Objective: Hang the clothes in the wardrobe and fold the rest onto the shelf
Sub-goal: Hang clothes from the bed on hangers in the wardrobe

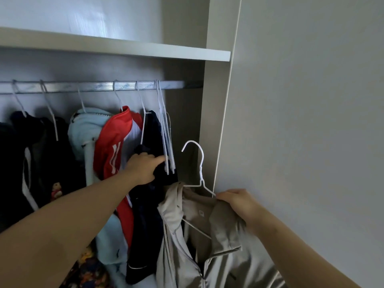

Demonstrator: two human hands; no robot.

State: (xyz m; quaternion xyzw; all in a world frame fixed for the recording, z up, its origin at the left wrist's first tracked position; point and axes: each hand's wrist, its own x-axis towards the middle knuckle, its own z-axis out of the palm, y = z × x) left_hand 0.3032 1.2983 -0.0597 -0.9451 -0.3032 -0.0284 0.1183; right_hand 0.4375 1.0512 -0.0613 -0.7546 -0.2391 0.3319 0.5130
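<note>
A beige jacket hangs on a white wire hanger below the wardrobe rail. My right hand pinches the jacket's shoulder together with the hanger's arm; the hook is free, well under the rail. My left hand reaches into the wardrobe and grips the dark navy garment, its fingertips against several empty white hangers that hang at the rail's right end.
On the rail hang a red and white jacket, a light blue garment and dark clothes at the left. A shelf runs above the rail. The wardrobe's side panel and a plain wall stand at the right.
</note>
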